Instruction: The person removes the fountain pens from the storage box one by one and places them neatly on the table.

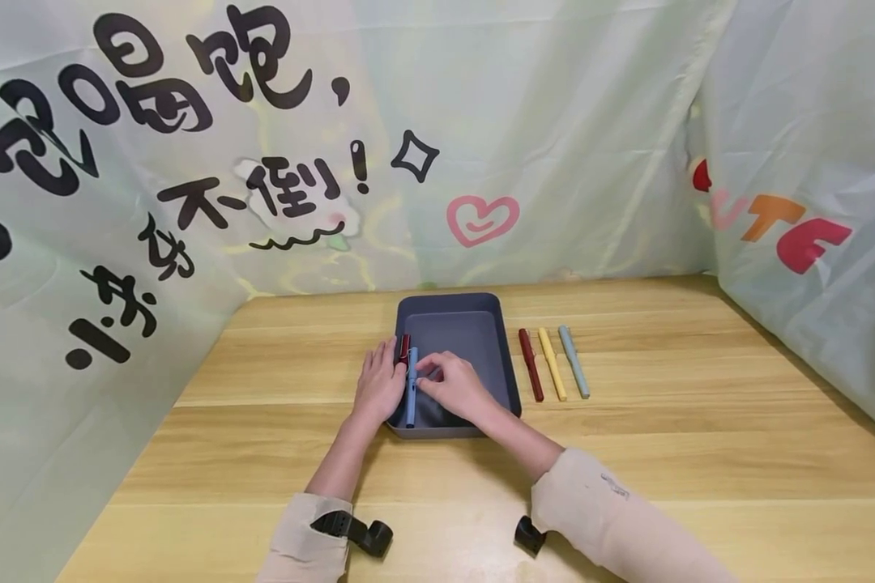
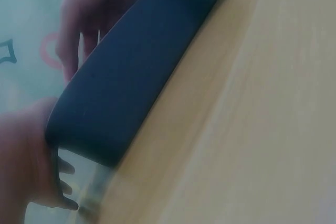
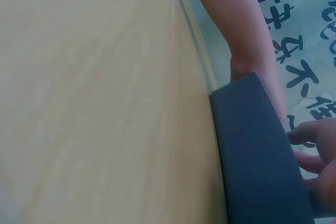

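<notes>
A dark grey rectangular tray (image 1: 452,432) stands on the table, with a blue pen (image 1: 411,405) and a dark red pen (image 1: 405,343) lengthwise along its left side. My left hand (image 1: 379,385) grips the tray's left wall, thumb over the rim by the pens and fingers outside. Over the tray, my right hand (image 1: 458,387) has its thumb and forefinger bent, fingertips right at the blue pen's right edge. Tray walls hide both pens in the wrist views. The left wrist view shows left fingers (image 2: 65,187) beyond the tray's end.
Right of the tray, a dark red pen (image 1: 531,364), a yellow pen (image 1: 552,364) and a light blue pen (image 1: 574,362) lie side by side on the wooden table (image 1: 671,453). A printed cloth (image 1: 576,162) hangs behind the table and along both sides.
</notes>
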The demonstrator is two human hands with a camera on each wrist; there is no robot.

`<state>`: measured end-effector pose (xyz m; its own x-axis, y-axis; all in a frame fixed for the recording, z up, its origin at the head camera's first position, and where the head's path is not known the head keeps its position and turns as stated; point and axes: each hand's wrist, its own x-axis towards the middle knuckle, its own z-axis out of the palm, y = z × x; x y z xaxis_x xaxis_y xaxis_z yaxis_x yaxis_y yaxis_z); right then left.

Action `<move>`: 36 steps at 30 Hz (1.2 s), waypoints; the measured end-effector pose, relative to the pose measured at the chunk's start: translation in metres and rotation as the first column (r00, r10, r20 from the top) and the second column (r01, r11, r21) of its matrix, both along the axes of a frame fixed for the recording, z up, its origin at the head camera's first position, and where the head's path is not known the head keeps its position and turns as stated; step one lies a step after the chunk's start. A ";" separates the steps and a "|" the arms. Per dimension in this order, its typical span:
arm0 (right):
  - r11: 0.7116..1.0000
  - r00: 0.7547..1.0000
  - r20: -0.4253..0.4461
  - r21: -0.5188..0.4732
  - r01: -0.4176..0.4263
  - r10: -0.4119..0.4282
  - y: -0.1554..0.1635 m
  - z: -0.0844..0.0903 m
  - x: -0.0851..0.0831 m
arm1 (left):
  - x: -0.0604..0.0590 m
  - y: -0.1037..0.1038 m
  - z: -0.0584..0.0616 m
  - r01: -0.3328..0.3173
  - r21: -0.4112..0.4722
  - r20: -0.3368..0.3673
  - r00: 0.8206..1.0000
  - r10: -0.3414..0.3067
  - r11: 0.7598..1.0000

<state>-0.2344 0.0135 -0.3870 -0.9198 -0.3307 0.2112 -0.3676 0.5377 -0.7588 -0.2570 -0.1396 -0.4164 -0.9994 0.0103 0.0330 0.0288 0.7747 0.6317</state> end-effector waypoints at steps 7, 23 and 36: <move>0.997 0.996 0.061 0.026 -0.066 0.064 -0.006 -0.010 -0.006 | 0.000 0.000 0.001 0.001 -0.003 0.004 1.000 -0.001 1.000; 0.982 0.983 0.104 0.098 -0.159 0.148 -0.008 -0.017 -0.010 | 0.000 -0.001 0.001 0.014 0.008 -0.006 1.000 -0.014 1.000; 0.992 0.994 0.081 0.102 -0.079 0.071 0.003 -0.016 -0.012 | -0.001 0.000 0.001 0.000 0.013 0.011 1.000 0.000 1.000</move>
